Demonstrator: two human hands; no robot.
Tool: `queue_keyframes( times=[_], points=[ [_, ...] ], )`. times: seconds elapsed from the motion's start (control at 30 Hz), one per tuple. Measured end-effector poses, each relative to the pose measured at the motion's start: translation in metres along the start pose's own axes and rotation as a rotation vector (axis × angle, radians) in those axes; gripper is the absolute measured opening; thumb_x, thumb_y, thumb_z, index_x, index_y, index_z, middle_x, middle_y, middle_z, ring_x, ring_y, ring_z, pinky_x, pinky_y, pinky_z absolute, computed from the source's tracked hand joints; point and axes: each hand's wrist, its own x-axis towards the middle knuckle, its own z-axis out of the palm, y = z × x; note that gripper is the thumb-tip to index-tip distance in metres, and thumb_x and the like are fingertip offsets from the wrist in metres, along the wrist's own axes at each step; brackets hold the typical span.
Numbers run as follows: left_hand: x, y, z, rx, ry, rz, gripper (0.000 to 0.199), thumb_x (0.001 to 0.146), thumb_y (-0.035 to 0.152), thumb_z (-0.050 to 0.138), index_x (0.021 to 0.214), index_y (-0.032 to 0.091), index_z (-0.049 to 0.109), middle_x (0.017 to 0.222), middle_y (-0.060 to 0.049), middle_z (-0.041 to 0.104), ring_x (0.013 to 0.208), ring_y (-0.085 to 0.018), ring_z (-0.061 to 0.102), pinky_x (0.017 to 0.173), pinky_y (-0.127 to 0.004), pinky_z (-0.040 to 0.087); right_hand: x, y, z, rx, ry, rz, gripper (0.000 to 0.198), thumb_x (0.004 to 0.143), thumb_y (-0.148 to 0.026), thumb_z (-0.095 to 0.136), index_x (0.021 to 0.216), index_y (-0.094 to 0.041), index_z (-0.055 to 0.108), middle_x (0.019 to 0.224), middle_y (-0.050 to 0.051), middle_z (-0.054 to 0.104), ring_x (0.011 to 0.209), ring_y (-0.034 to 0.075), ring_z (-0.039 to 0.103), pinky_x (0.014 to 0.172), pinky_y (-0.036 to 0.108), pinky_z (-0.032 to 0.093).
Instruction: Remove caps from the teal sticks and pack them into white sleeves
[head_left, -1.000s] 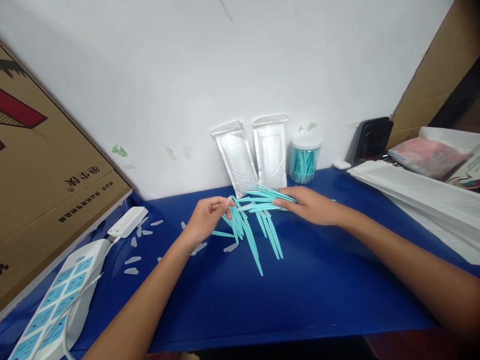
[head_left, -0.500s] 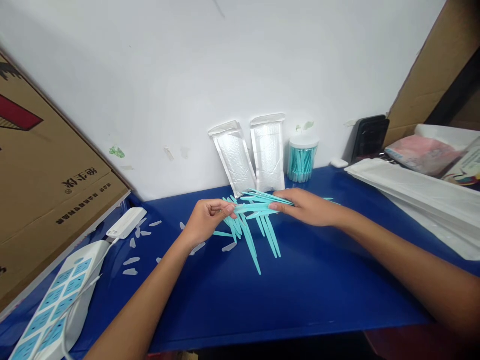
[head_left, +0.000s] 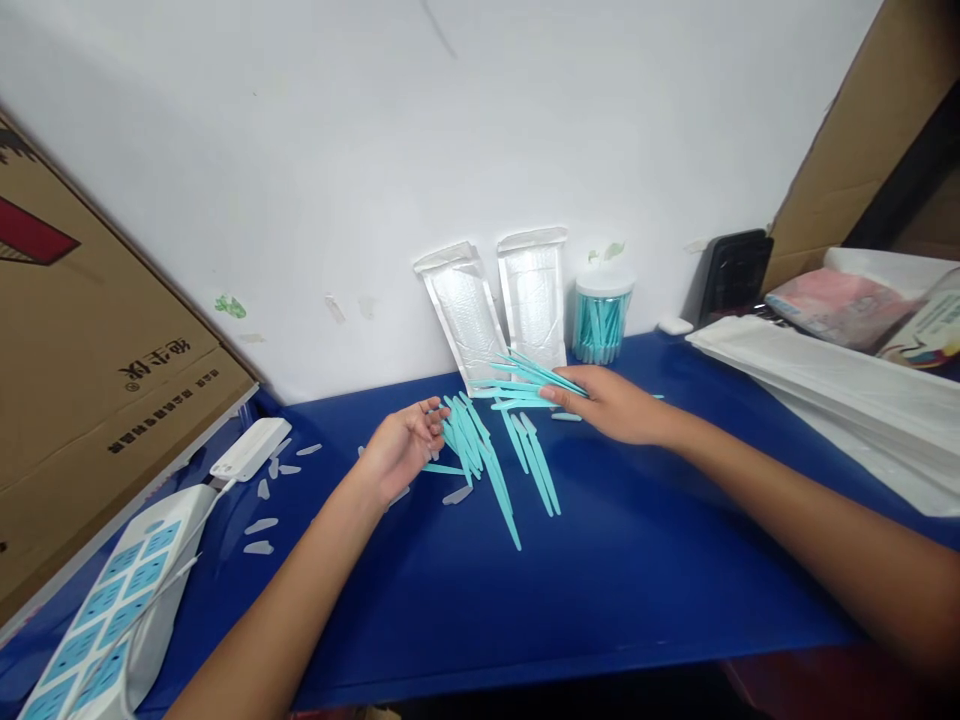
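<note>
Held in my right hand (head_left: 604, 403) is a fanned bundle of slim teal eyebrow razors (head_left: 525, 375), their tips pointing left. The thumb presses on them from the near side. My left hand (head_left: 409, 445) is open, palm up with loosely curled fingers apart, just left of a loose pile of teal razors (head_left: 469, 435) on the table. A few more razors (head_left: 536, 465) lie below the bundle. Small translucent blade covers (head_left: 457, 495) are scattered on the table near and left of my left hand; one cover (head_left: 566, 416) lies under my right hand.
Two silver bubble mailers (head_left: 534, 300) lean on the wall, beside a clear tub (head_left: 602, 318) of teal razors with a white lid. A power strip (head_left: 120, 610) and cardboard box (head_left: 97, 330) stand left. White packets (head_left: 832, 400) lie right on the blue table (head_left: 600, 600).
My left hand has let go of the bundle's end, opened and moved slightly left and down. The bundle in my right hand is tilted up more and fanned.
</note>
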Motion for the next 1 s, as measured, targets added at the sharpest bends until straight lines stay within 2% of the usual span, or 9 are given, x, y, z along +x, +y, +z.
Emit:
queue_keyframes(
  times=[0.1,0.23,0.4,0.53,0.7,0.77,0.83,0.93,1.0],
  points=[
    [0.002,-0.005,-0.001,0.057,0.000,0.007,0.061,0.043,-0.010,0.046,0.096,0.015,0.060,0.107,-0.008,0.067,0.070,-0.009,0.055,0.053,-0.019,0.040,0.000,0.003,0.000,-0.017,-0.006,0.005,0.055,0.101,-0.068,0.040,0.091,-0.020,0.063,0.088,0.006,0.069,0.082,0.025,0.063,0.075,0.034,0.046],
    [-0.001,-0.004,0.001,0.089,-0.054,0.042,0.065,0.049,-0.015,0.048,0.104,0.017,0.059,0.120,-0.011,0.067,0.086,-0.012,0.061,0.061,-0.019,0.046,0.000,0.003,0.001,-0.026,-0.004,0.005,0.053,0.102,-0.066,0.039,0.090,-0.020,0.063,0.088,0.006,0.069,0.082,0.025,0.063,0.077,0.034,0.047],
    [0.000,-0.003,0.004,0.051,-0.065,0.058,0.044,0.055,-0.010,0.057,0.090,0.016,0.056,0.100,-0.007,0.066,0.079,-0.011,0.060,0.066,-0.021,0.049,0.000,0.002,0.001,-0.029,0.000,0.014,0.053,0.101,-0.068,0.041,0.089,-0.021,0.063,0.087,0.006,0.069,0.083,0.026,0.063,0.077,0.035,0.047],
    [0.005,-0.009,0.000,0.083,0.028,0.125,0.034,0.055,-0.004,0.058,0.082,0.016,0.056,0.081,-0.001,0.060,0.071,-0.009,0.056,0.068,-0.020,0.047,0.000,0.002,0.001,-0.051,0.009,0.006,0.055,0.101,-0.069,0.039,0.087,-0.021,0.061,0.085,0.005,0.067,0.081,0.025,0.063,0.076,0.034,0.046],
    [0.006,-0.002,-0.006,0.165,0.091,0.236,0.029,0.057,0.002,0.055,0.082,0.016,0.062,0.082,-0.002,0.064,0.069,-0.010,0.052,0.061,-0.020,0.040,0.001,0.002,0.000,-0.038,0.010,0.016,0.055,0.101,-0.069,0.040,0.087,-0.020,0.061,0.086,0.006,0.068,0.082,0.025,0.064,0.077,0.034,0.047],
    [0.004,0.004,-0.008,0.345,0.035,0.274,0.021,0.067,0.009,0.059,0.085,0.016,0.066,0.083,-0.003,0.065,0.069,-0.012,0.053,0.062,-0.023,0.040,0.001,0.001,0.000,-0.038,0.006,0.019,0.054,0.101,-0.067,0.041,0.088,-0.020,0.062,0.088,0.006,0.069,0.083,0.026,0.064,0.077,0.034,0.047],
    [0.002,0.009,-0.010,0.682,-0.038,0.375,0.014,0.076,0.018,0.064,0.088,0.017,0.071,0.078,-0.003,0.064,0.069,-0.014,0.052,0.063,-0.026,0.039,0.001,0.001,0.000,-0.046,0.008,0.020,0.052,0.102,-0.066,0.041,0.087,-0.020,0.061,0.087,0.006,0.069,0.083,0.026,0.064,0.077,0.034,0.047],
    [-0.003,0.013,-0.013,1.156,-0.156,0.558,0.013,0.079,0.025,0.074,0.090,0.022,0.078,0.079,-0.003,0.064,0.071,-0.017,0.051,0.065,-0.028,0.038,0.001,0.001,0.000,-0.049,0.009,0.015,0.052,0.102,-0.066,0.041,0.087,-0.021,0.061,0.087,0.006,0.069,0.082,0.026,0.064,0.077,0.034,0.047],
    [-0.005,0.012,-0.013,1.290,-0.259,0.608,0.011,0.082,0.029,0.076,0.091,0.025,0.080,0.086,-0.005,0.067,0.078,-0.019,0.055,0.069,-0.029,0.040,0.000,0.001,0.000,-0.046,0.011,0.007,0.052,0.102,-0.066,0.041,0.087,-0.021,0.061,0.087,0.006,0.069,0.082,0.026,0.064,0.077,0.034,0.046]
  ],
)
